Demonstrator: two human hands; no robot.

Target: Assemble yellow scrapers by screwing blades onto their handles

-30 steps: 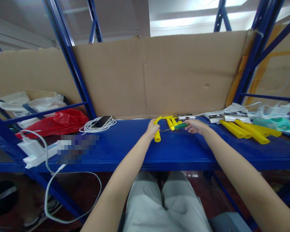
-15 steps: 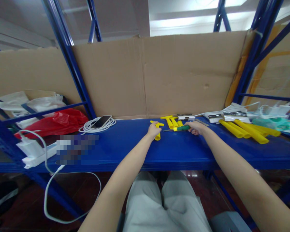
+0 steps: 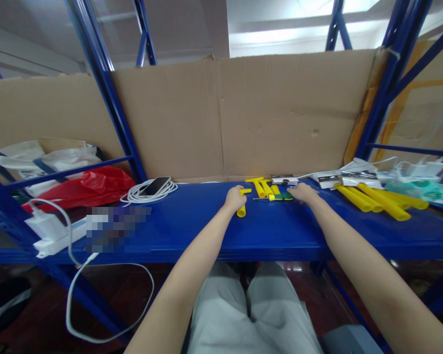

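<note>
My left hand (image 3: 235, 199) is closed around a yellow T-shaped handle (image 3: 241, 211), with the crosspiece above the fingers and the hollow tube end below. A screwdriver (image 3: 280, 196) with a green and yellow grip lies on the blue shelf, its shaft pointing left toward that handle. Just right of its grip, my right hand (image 3: 303, 193) is down at the shelf with curled fingers. Something greyish shows at the fingertips, too small to make out. Behind the screwdriver lie more yellow T-shaped handles (image 3: 259, 188).
Several yellow tubes (image 3: 384, 200) with silver-wrapped heads lie at the right. Beside them is a green plastic bag (image 3: 419, 189). On the left are a phone (image 3: 155, 186) on a coiled white cable, a red bag (image 3: 96, 187) and a power strip (image 3: 64, 241). Cardboard (image 3: 221, 118) stands behind.
My right hand has let go of the screwdriver, which now lies on the shelf, and has shifted slightly right, over where a thin grey metal piece lay. My left hand still holds its yellow handle.
</note>
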